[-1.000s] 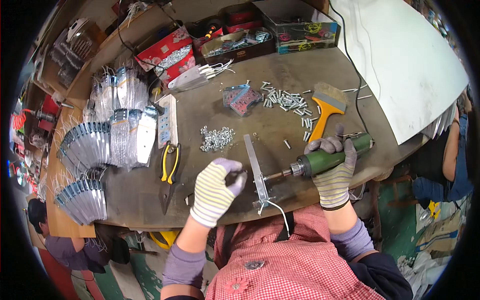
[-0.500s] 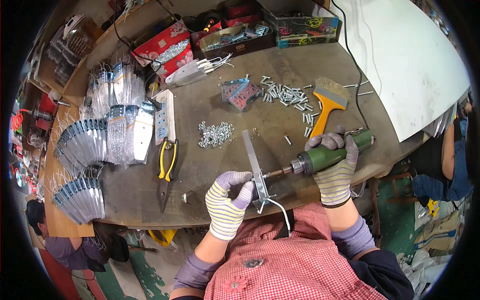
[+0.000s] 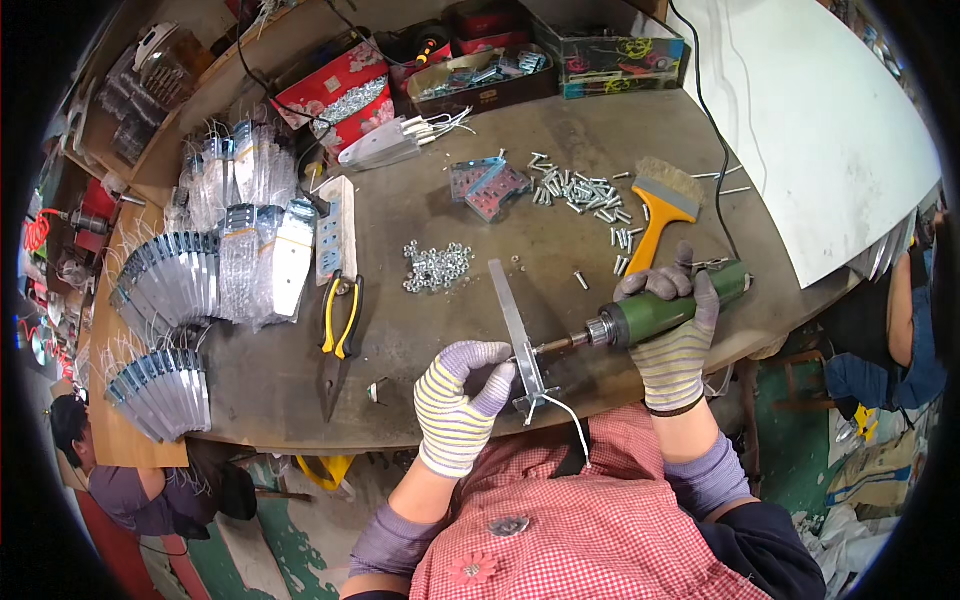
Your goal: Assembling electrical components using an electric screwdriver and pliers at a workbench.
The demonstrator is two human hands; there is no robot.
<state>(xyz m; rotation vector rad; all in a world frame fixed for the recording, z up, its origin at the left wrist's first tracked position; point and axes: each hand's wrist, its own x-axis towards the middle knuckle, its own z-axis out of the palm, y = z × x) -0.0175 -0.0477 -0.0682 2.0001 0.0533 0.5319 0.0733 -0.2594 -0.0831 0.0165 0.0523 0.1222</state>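
The metal bracket (image 3: pixel 520 340) is clamped firmly by the left hand (image 3: pixel 458 405) while the green electric screwdriver (image 3: pixel 660 312), gripped by the right hand (image 3: pixel 672 335), is kept square to it.

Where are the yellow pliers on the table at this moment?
In the head view the pliers lie on the table left of centre, handles pointing away from the person, just below the white power strip and left of the pile of nuts.

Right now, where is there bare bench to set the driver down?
Bare bench lies between the pliers, the nut pile and the metal strip. It is crowded around the bolts and brush, and by the packets.
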